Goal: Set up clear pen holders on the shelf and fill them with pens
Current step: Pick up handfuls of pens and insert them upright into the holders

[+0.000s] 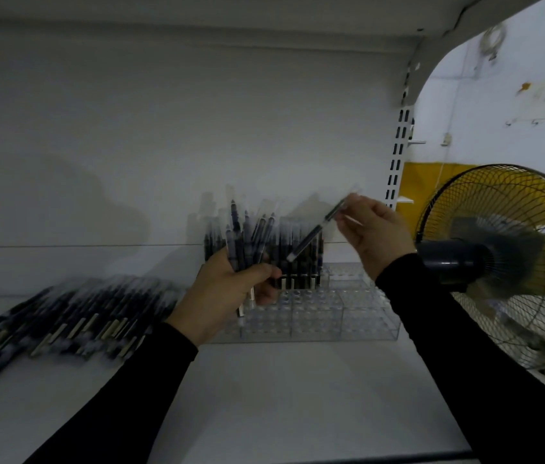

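Observation:
My left hand grips a bundle of dark pens upright, above the left part of the clear pen holders. My right hand pinches a single pen by its upper end; the pen slants down to the left over the holders. The holders are clear plastic grids standing on the white shelf. Several pens stand in the back compartment. The front and right compartments look empty.
A large pile of loose dark pens lies on the shelf at the left. A standing fan is close by on the right, beyond the slotted shelf upright. Another shelf board hangs overhead.

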Action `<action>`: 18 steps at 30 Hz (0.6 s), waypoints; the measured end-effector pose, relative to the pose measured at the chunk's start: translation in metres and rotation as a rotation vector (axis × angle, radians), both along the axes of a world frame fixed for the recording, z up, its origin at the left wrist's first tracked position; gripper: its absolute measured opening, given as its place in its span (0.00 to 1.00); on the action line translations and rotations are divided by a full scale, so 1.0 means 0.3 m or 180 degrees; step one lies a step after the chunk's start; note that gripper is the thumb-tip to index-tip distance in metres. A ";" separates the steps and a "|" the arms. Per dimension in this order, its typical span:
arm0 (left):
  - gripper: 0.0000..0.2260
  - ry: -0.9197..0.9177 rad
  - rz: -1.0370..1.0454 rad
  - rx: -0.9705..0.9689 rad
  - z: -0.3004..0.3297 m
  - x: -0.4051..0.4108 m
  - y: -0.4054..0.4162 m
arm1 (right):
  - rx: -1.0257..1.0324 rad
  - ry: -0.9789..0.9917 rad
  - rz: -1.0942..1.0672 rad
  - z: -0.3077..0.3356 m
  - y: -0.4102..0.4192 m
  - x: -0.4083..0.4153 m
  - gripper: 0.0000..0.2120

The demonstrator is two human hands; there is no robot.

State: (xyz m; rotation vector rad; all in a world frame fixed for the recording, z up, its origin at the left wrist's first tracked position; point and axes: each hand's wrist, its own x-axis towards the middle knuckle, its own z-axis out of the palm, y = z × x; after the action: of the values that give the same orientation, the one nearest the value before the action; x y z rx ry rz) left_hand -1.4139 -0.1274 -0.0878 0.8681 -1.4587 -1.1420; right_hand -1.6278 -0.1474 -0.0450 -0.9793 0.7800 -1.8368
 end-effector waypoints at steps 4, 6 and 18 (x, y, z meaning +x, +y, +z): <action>0.06 -0.0234 0.0134 -0.0188 0.001 0.003 0.000 | -0.0103 0.0809 -0.0897 0.001 -0.049 -0.058 0.04; 0.04 -0.0211 0.0134 -0.0171 0.004 0.004 0.000 | -0.0121 0.1434 -0.1271 -0.013 -0.075 -0.073 0.05; 0.03 -0.0254 0.0092 -0.0216 0.000 0.010 -0.009 | 0.0010 0.2722 -0.1426 -0.063 -0.141 -0.048 0.05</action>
State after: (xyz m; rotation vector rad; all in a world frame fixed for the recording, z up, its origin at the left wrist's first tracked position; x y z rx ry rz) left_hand -1.4109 -0.1300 -0.0879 0.8932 -1.5364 -1.0410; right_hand -1.6422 -0.1897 -0.0641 -1.7274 1.6129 -1.7357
